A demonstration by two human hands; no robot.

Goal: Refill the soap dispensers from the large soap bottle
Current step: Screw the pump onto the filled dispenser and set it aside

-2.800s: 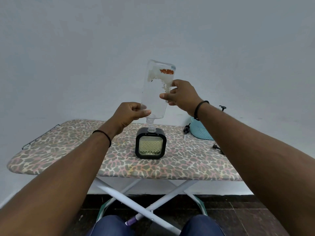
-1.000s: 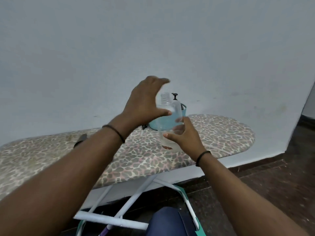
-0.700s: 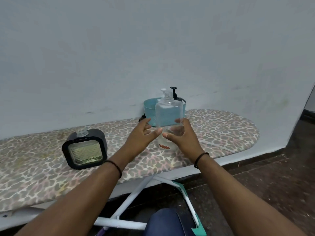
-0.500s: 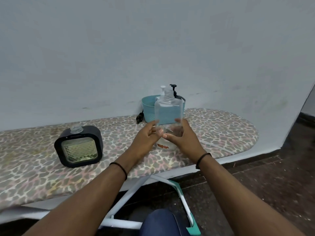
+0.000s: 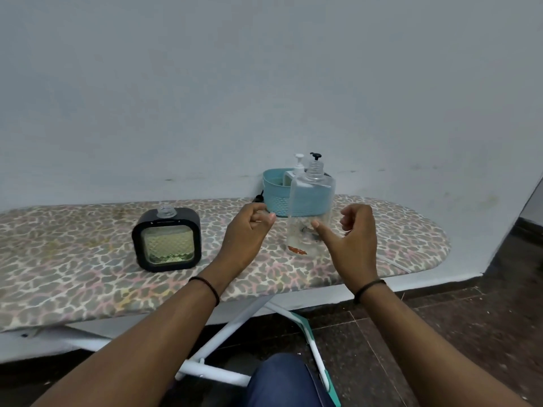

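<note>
Soap bottle (image 5: pixel 311 207), base behind right thumb (image 5: pixel 324 230).

The clear soap bottle (image 5: pixel 311 212) partly hides the teal basket (image 5: pixel 274 191) and the pump bottles (image 5: pixel 298 163) inside it. The bench (image 5: pixel 73 265) runs off the left edge.

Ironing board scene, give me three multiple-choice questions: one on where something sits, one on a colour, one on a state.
1. Where does the clear soap bottle stand?
A. in the basket
B. on the ironing board, in front of the basket
C. on the floor

2. What colour is the basket?
A. red
B. yellow
C. light blue

3. The black square dispenser is:
A. uncapped
B. fitted with a pump
C. lying on its side

Answers:
1 B, its base rests on the patterned cover.
2 C, its woven wall is light blue.
3 A, its bare threaded neck shows.
</note>
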